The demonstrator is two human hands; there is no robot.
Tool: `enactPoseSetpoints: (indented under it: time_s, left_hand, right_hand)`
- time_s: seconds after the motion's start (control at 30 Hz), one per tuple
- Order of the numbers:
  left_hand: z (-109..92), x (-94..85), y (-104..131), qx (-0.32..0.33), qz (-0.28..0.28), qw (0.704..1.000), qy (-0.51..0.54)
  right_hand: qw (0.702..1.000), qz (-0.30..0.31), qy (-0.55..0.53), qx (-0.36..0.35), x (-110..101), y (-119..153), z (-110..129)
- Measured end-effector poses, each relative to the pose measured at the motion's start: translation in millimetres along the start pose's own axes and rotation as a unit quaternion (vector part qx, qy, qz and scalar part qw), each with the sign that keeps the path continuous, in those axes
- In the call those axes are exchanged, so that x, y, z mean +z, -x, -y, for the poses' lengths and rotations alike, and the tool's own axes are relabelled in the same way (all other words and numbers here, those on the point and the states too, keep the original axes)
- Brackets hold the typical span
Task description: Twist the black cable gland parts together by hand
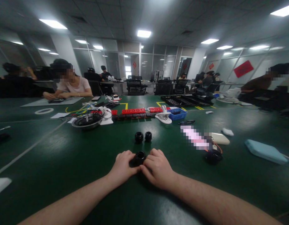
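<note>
A black ring-shaped part [140, 156] with a round hole on top is held low over the green table [88, 162], between my two hands. My left hand [123, 164] grips it from the left, thumb in front. From the right, my right hand [158, 167] closes on it with curled fingers, its thumb near my left thumb. Just beyond my hands, two similar black parts stand side by side, a larger one [139, 137] and a smaller one [148, 136].
Farther back lie a metal bowl of cables [87, 122], a white stand [164, 116], a blue tray [178, 114] and red strips [134, 111]. To the right are a light blue case [265, 151] and a black coiled item [213, 156]. A person [73, 84] sits across at left.
</note>
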State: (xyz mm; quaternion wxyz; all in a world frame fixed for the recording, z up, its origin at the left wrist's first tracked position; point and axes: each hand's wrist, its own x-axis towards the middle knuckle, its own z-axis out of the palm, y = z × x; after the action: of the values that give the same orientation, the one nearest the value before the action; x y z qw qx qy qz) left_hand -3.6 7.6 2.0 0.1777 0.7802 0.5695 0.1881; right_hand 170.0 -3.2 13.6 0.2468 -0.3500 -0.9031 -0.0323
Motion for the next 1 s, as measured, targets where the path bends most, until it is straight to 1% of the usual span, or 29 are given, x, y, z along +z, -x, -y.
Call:
enactPoseSetpoints:
  time_s: [0.17,0.33,0.5,0.7,1.0]
  left_hand:
    - [1.1,-0.3,-0.2,0.013,0.003,1.000,-0.009]
    - [0.9,-0.7,0.6,0.024,0.001,1.000,-0.016]
    - [-1.0,-1.9,1.2,0.025,0.011,0.999,-0.019]
    - [-5.1,-5.6,2.8,0.018,0.028,0.999,-0.023]
    - [-7.3,-5.1,3.8,0.019,0.052,0.998,-0.027]
  right_hand:
    - [0.999,-0.007,0.026,0.019,-0.8,-2.2,-6.2]
    - [0.998,0.018,0.033,0.050,-5.0,-4.4,-6.1]
    - [0.995,0.043,0.051,0.073,-7.5,-6.0,-5.5]
    - [0.993,0.065,0.059,0.073,-7.6,-8.0,-6.0]
    - [0.993,0.072,0.053,0.074,-5.2,-10.9,-5.9]
